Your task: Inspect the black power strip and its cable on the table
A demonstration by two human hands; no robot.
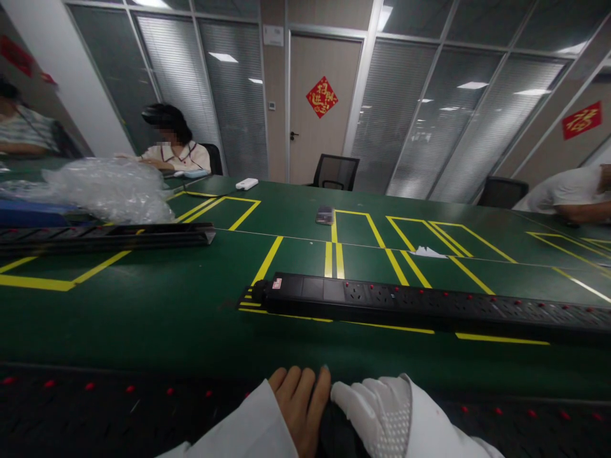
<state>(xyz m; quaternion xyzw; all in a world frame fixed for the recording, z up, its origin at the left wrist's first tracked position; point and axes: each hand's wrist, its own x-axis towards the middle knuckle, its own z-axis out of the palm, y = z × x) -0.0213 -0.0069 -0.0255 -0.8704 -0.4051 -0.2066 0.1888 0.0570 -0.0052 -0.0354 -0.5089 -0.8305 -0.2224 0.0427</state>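
A long black power strip [169, 407] with red switches runs across the bottom of the head view, dark and blurred. Its middle is covered by my hands. My bare left hand [303, 407] has its fingers closed over the strip's far edge. Close beside it, my right hand [377, 410] wears a white dotted glove and curls over the same strip. Between the two hands shows a black part [337, 432] whose shape I cannot make out. Another black power strip [429, 304], with sockets and red switches, lies on the green table beyond my hands.
Yellow tape outlines [281, 261] mark the green table [167, 331]. To the left lie a black metal channel [191, 235] and clear plastic wrapping [114, 191]. A small dark device [325, 215], a white device [247, 184] and crumpled paper [428, 252] sit farther back. Several people sit around.
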